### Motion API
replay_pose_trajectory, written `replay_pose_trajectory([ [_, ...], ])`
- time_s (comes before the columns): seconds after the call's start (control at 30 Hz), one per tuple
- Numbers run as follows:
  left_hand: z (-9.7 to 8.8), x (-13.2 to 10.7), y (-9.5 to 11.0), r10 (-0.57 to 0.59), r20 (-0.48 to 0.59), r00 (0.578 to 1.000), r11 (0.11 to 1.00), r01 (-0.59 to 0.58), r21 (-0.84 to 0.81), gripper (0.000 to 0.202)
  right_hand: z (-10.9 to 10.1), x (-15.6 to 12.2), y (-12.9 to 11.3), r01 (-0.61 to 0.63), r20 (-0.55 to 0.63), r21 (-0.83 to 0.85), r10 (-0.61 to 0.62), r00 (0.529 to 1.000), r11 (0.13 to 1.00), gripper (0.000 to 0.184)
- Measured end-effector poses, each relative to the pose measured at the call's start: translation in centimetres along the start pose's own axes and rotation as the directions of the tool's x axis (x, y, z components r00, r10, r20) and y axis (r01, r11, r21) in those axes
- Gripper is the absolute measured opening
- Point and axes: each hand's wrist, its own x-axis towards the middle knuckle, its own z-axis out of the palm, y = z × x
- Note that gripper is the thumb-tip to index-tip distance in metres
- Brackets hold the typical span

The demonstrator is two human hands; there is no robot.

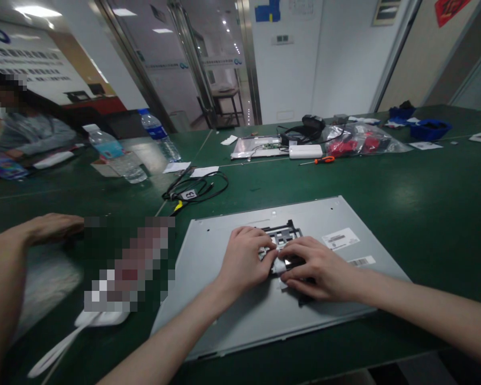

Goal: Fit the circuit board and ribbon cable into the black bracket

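A flat light-grey metal panel (232, 326) with white barcode labels lies on the green table. On its middle sits a black slotted plastic frame (289, 231), partly covered by my hands. My left hand (246, 259) comes over its left side, thumb and fingers bent together in a pinch. From the right, my right hand (324, 270) reaches over the same frame with curled fingers. A small whitish piece (279, 266) shows between the fingertips of both hands. Its kind, and exactly what each hand grips, cannot be made out.
Another person's hand (56, 227) rests at the left, near a pixelated white-corded item (104, 318). A coiled black cable (200, 187) and water bottles (116, 152) stand beyond. Farther back lie an orange-handled screwdriver (324, 160), a white box (305, 152) and a plastic bag (369, 140).
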Motion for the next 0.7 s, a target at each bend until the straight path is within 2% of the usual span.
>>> replay_pose_trajectory([
  [0.7,0.0,0.1,1.1,-0.013,-0.029,0.999,0.994,0.016,0.111,0.007,0.2,0.3,-0.5,-0.03,0.012,0.024,0.029,0.999,0.999,0.019],
])
